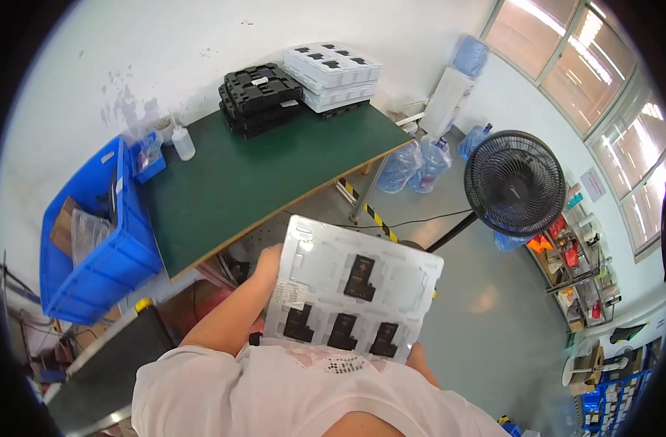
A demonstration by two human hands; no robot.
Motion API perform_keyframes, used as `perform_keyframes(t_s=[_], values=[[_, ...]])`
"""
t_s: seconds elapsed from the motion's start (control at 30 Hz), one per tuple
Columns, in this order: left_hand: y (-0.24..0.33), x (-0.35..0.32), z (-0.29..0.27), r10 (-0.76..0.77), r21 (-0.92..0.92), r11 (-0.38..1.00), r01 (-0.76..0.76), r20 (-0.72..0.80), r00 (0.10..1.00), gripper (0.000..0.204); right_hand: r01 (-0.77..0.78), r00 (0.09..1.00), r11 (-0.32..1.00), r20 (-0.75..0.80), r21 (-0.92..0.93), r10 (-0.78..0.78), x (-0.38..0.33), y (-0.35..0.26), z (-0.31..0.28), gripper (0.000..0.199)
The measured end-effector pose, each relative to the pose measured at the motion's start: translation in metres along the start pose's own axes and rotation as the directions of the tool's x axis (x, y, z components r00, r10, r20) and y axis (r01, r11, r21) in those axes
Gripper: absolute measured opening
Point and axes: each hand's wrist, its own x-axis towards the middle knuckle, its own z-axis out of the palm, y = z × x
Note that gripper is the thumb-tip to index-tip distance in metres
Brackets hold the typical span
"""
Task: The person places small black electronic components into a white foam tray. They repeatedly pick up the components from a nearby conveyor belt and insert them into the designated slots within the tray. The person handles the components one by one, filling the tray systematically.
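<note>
A white plastic tray (413,273) is held up in front of my chest, tilted, between my two hands. Moulded pockets cover it, and several flat black pieces that look like phone batteries (360,277) sit in some of them. A small white label (290,293) is on its left part. My left hand (269,264) grips the tray's left edge, its fingers mostly hidden behind it. At the lower right corner, my right hand (417,358) is closed on the edge, largely hidden by the tray.
Ahead stands a green-topped table (267,175) bearing stacked black trays (258,98), stacked white trays (333,73) and a squeeze bottle (183,144). A blue bin (140,240) is at its left. On the right are a black fan (515,182), water jugs (430,166) and shelves (577,273).
</note>
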Motion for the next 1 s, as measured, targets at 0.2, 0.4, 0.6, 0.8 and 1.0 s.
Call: perform_keyframes(t_s=[0.2, 0.4, 0.6, 0.8, 1.0], values=[[0.084, 0.080, -0.017, -0.107, 0.003, 0.994, 0.108, -0.124, 0.987, 0.030, 0.046, 0.998, 0.999, 0.043, 0.028, -0.047, 0.079, -0.058, 0.070, 0.041], [0.131, 0.189, -0.005, -0.079, -0.065, 0.996, 0.068, -0.181, 0.980, 0.030, 0.111, 0.992, 0.994, 0.049, 0.026, -0.112, 0.160, -0.126, 0.106, 0.041], [0.108, 0.322, -0.010, -0.095, -0.097, 0.992, 0.076, -0.210, 0.973, 0.031, -0.084, 0.978, 0.996, 0.188, -0.043, 0.091, 0.245, -0.249, 0.141, 0.039], [0.173, 0.382, 0.006, -0.178, 0.972, 0.222, 0.071, -0.032, 0.983, 0.038, -0.113, 0.974, 0.987, 0.186, -0.118, 0.133, 0.330, -0.335, 0.127, 0.037], [0.172, 0.318, 0.059, -0.255, 0.377, 0.852, 0.363, -0.306, 0.917, 0.069, 0.000, 1.000, 0.940, 0.029, 0.342, -0.011, 0.314, -0.337, 0.116, 0.053]])
